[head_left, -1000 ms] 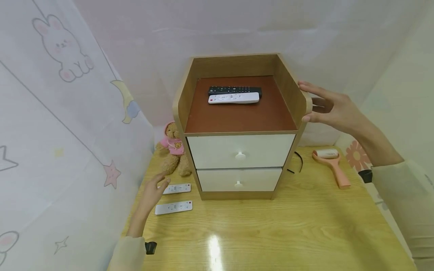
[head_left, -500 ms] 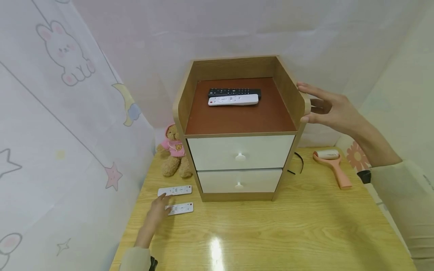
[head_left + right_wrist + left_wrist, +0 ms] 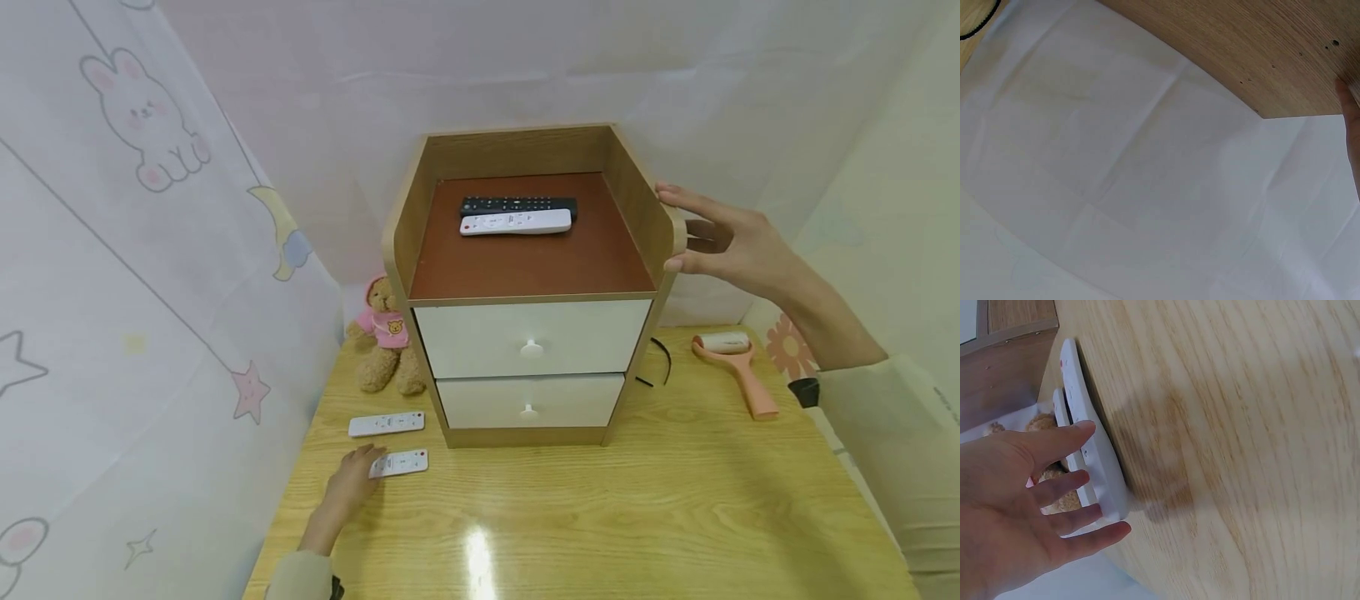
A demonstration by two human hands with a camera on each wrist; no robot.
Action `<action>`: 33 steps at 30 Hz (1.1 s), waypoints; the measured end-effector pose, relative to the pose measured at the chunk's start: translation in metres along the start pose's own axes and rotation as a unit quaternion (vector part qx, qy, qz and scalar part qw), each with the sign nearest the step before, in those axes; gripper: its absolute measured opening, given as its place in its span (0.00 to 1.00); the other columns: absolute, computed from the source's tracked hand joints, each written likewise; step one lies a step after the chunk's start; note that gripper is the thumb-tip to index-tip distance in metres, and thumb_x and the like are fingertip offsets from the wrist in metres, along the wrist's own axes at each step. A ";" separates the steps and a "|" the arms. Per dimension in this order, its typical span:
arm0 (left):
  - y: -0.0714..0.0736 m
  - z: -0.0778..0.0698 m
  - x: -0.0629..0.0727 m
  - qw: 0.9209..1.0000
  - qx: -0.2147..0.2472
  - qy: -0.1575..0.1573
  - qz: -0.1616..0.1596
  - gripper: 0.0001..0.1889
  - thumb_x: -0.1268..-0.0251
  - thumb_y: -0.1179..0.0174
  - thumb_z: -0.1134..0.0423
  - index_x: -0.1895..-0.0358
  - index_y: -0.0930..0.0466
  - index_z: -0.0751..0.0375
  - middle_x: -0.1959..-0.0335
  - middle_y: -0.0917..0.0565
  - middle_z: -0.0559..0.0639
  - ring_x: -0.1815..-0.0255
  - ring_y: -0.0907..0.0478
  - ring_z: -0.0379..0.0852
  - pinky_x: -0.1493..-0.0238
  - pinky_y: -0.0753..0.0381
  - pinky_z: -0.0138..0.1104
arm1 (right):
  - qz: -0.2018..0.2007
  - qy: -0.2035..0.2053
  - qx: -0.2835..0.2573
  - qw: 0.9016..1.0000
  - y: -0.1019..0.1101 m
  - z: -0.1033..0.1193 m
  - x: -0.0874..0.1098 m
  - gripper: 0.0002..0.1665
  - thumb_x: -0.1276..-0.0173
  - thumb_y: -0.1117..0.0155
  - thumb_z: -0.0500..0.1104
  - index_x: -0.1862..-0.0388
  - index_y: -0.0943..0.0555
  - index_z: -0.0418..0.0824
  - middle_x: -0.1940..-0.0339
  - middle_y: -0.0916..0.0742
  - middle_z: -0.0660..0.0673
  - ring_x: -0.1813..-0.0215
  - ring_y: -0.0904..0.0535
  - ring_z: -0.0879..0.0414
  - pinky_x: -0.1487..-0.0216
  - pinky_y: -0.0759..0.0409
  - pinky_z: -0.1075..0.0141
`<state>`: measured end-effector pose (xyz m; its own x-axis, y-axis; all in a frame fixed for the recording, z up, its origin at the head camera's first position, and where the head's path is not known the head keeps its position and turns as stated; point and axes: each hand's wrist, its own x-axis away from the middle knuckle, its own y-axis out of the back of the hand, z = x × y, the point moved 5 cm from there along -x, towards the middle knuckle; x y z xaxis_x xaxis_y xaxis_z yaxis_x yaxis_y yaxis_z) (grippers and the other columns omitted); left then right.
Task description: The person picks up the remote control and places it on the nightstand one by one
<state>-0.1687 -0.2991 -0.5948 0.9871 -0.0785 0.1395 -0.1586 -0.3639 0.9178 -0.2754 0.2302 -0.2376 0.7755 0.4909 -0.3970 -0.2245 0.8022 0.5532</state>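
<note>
My left hand (image 3: 351,483) is at the left end of the nearer white remote control (image 3: 399,463), which lies on the wooden table. In the left wrist view, its thumb and slightly bent fingers (image 3: 1075,519) are spread over that remote (image 3: 1100,456), not wrapped round it. A second white remote (image 3: 386,423) lies just behind. My right hand (image 3: 738,246) rests against the right side panel of a small wooden cabinet (image 3: 521,283), forefinger on the upper edge, thumb at the front edge. Only a finger shows in the right wrist view.
On the cabinet's brown top lie a black remote (image 3: 551,203) and a white remote (image 3: 517,222). Two white drawers (image 3: 480,337) are closed. A teddy bear (image 3: 388,329) sits left of the cabinet; an orange-handled lint roller (image 3: 738,371) and a thin black band (image 3: 663,358) lie right.
My left hand has come down and nearer, from above the rear remote to the left end of the nearer one. The right hand keeps its place on the cabinet.
</note>
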 end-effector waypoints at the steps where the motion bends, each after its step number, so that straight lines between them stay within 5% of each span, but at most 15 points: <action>1: 0.000 0.000 0.001 1.000 -0.003 -0.001 0.000 0.27 0.45 0.33 0.75 0.39 0.26 0.66 0.37 0.29 0.69 0.38 0.34 0.73 0.54 0.25 0.67 | -0.001 -0.001 0.000 1.000 0.000 0.000 0.000 0.47 0.42 0.33 0.23 0.26 0.37 0.45 0.24 0.36 0.49 0.37 0.27 0.63 0.44 0.26 0.78; 9: -0.003 0.006 0.002 0.999 -0.035 -0.022 -0.015 0.30 0.52 0.39 0.87 0.41 0.24 0.67 0.45 0.23 0.65 0.44 0.27 0.69 0.64 0.18 0.57 | -0.006 0.000 0.004 1.000 0.000 0.000 0.000 0.48 0.43 0.33 0.23 0.26 0.36 0.45 0.24 0.36 0.49 0.38 0.26 0.64 0.45 0.26 0.78; 27: -0.004 0.013 0.002 0.998 -0.045 -0.030 -0.040 0.28 0.51 0.37 0.86 0.42 0.23 0.67 0.51 0.20 0.63 0.53 0.22 0.63 0.63 0.17 0.50 | -0.013 -0.003 0.003 1.000 0.001 -0.001 0.001 0.47 0.43 0.33 0.23 0.26 0.36 0.45 0.24 0.36 0.49 0.38 0.26 0.64 0.44 0.26 0.78; 33: -0.001 0.014 0.003 0.996 -0.048 -0.038 -0.062 0.28 0.55 0.34 0.84 0.44 0.21 0.66 0.55 0.19 0.59 0.58 0.24 0.57 0.73 0.19 0.42 | -0.010 -0.007 -0.002 1.000 0.000 0.000 0.001 0.47 0.42 0.33 0.24 0.26 0.36 0.46 0.24 0.36 0.49 0.38 0.26 0.63 0.44 0.26 0.78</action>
<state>-0.1655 -0.3119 -0.6004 0.9939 -0.1105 -0.0035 -0.0283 -0.2845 0.9583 -0.2748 0.2307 -0.2381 0.7875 0.4708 -0.3976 -0.2124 0.8130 0.5421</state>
